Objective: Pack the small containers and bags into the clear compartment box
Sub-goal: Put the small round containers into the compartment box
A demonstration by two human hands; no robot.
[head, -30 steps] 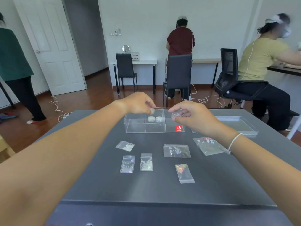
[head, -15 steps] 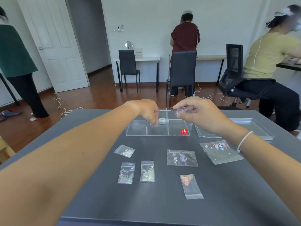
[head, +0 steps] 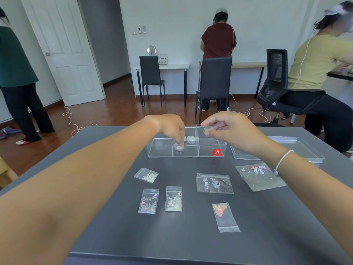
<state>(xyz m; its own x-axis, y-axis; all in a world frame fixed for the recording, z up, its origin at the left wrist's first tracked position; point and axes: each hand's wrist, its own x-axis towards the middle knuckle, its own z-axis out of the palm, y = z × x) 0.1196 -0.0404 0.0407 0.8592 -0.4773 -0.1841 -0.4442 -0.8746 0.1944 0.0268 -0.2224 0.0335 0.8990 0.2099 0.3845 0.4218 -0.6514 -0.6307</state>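
The clear compartment box (head: 160, 150) with a red sticker sits at the far middle of the dark table. My left hand (head: 168, 127) reaches down into its middle compartment, fingers closed on a small round clear container (head: 179, 147). Another round container (head: 191, 139) rests just behind it in the same compartment. My right hand (head: 229, 129) hovers above the box's right compartment, pinching a third round container (head: 209, 129). Several small zip bags of sequins lie on the table in front: one (head: 146, 175), one (head: 149, 201), one (head: 173, 199), one (head: 214, 183), one (head: 259, 175) and one (head: 225, 216).
The clear box lid (head: 298, 148) lies right of the box. The dark table (head: 107, 222) ends just behind the box. Beyond it are black chairs (head: 214, 83), white desks, floor cables, and three other people, one seated close at the right (head: 317, 73).
My left hand has lowered its round container from the box's rim down into the middle compartment. My right hand stays above the right compartment with its container.
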